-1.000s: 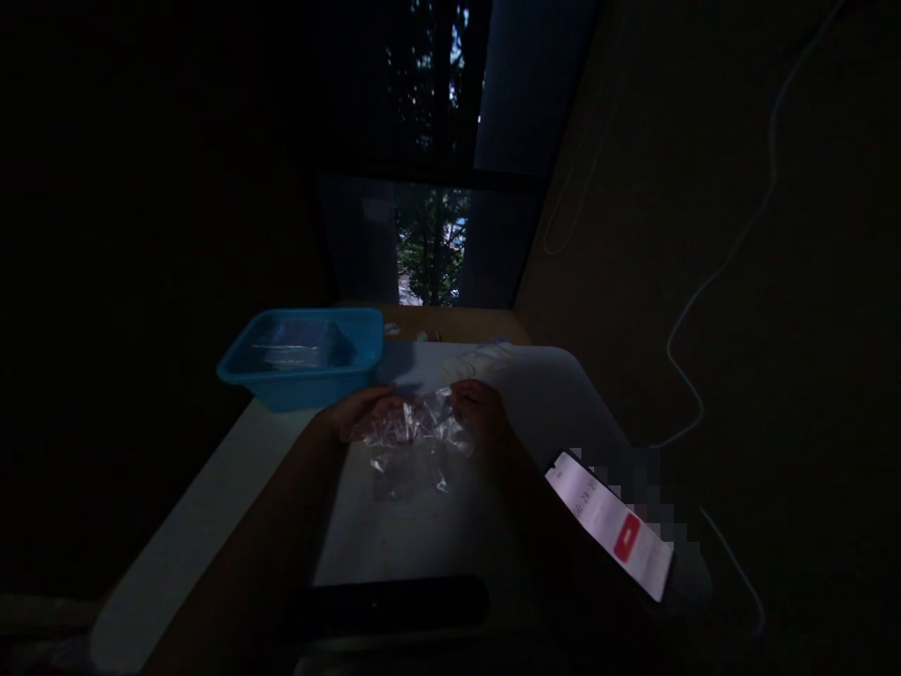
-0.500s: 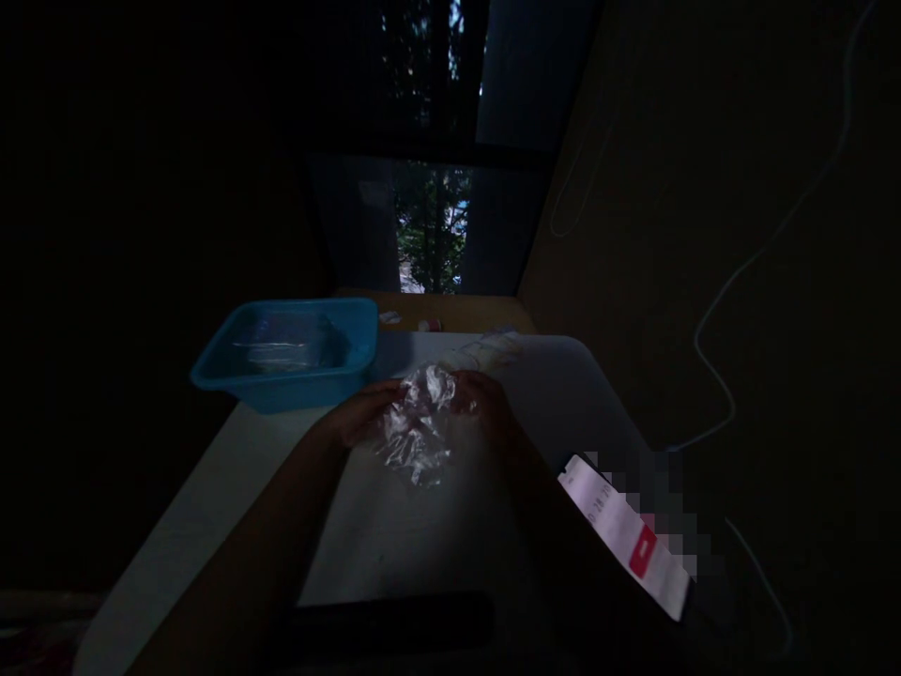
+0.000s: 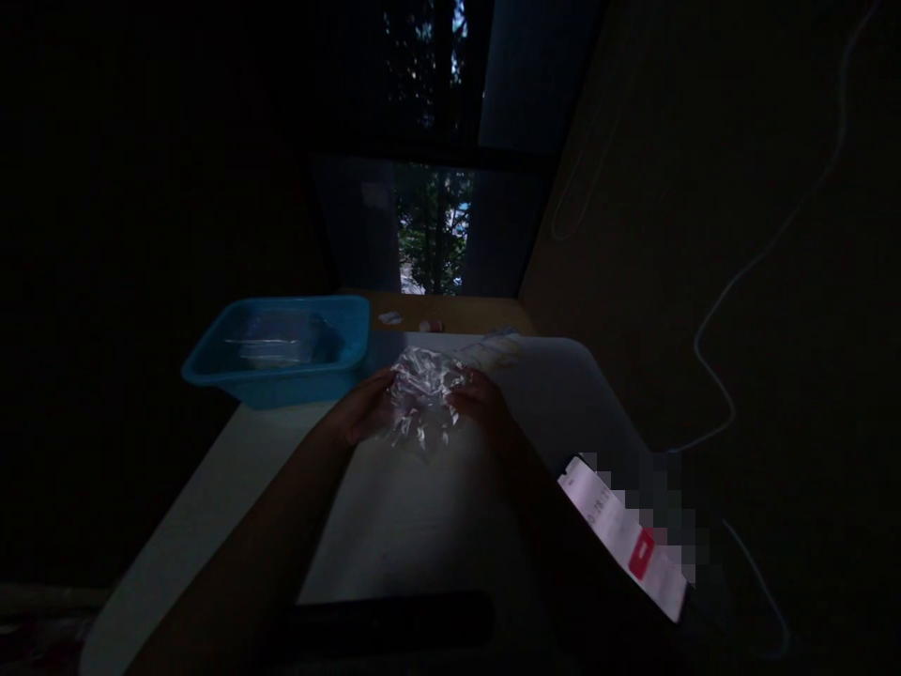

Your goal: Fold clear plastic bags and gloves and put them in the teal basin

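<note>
A crinkled clear plastic bag (image 3: 424, 385) is held up over the white table (image 3: 401, 535), shiny with reflected light. My left hand (image 3: 366, 406) grips its left side, fingers partly hidden by the film. On the opposite side my right hand (image 3: 480, 394) is closed on the bag, thumb over its front. Whether anything lies inside the bag I cannot make out in the dim light. Just beyond my right hand, more clear wrapping (image 3: 496, 347) lies on the table's far part.
A blue plastic basin (image 3: 296, 387) at the back left holds a clear plastic-wrapped packet (image 3: 278, 338). A lit phone (image 3: 626, 540) lies at the right. Small items (image 3: 432, 326) rest on the wooden sill under the window. A white cable (image 3: 732, 376) hangs along the right wall.
The plastic bag has been spread wider and flatter between my hands, and its lower part has risen. My right thumb now shows over its front.
</note>
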{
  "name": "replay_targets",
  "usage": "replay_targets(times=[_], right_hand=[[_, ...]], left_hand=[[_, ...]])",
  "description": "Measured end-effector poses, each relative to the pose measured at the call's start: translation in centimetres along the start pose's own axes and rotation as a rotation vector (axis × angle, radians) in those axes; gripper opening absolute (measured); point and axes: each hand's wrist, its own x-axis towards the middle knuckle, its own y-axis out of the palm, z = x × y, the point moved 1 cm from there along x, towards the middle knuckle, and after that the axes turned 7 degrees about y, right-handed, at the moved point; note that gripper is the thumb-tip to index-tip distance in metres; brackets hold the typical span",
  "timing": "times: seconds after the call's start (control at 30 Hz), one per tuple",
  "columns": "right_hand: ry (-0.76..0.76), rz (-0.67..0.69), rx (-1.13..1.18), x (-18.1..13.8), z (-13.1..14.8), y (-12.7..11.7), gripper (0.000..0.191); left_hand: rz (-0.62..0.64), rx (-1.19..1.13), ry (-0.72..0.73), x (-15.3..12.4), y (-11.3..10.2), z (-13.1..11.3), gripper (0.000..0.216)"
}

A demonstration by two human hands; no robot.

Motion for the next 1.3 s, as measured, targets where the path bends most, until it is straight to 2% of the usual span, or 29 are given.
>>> replay_targets(times=[0.1,0.2,0.4,0.53,0.73,0.87,1.07,1.3], right_hand=[[-0.042,-0.012,-0.031,0.1,-0.1,0.0,0.066],[-0.070,-0.065,-0.011,0.2,-0.2,-0.1,0.065],[-0.029,-0.086,0.016,0.4,0.0,-0.2,0.061],[-0.010,-0.125,0.040,0.5,0.0,-0.3,0.058],[-0.040,-0.041,-0.041,0.4,-0.1,-0.3,0.053],[0.014,-0.031,-0.042,0.6,0.1,-0.3,0.048],[-0.039,0.047,-0.214,0.0,0.7,-0.1,0.023],[-0.092,0.016,-0.239,-0.7,1.3,0.0,0.020]], left_hand=[[-0.010,0.004,0.004,-0.1,0.1,-0.1,0.017],[-0.024,0.063,-0.051,-0.1,-0.2,0.1,0.017],[-0.032,0.200,-0.172,-0.4,-0.8,0.7,0.015],[-0.021,0.159,-0.138,-0.3,-0.8,0.8,0.024],[-0.013,0.046,-0.099,-0.2,-0.5,0.3,0.035],[-0.026,0.021,-0.085,-0.5,0.0,-0.2,0.039],[0.032,0.022,-0.112,-0.7,0.2,-0.2,0.040],[0.051,0.080,-0.083,-0.6,-0.1,0.2,0.035]])
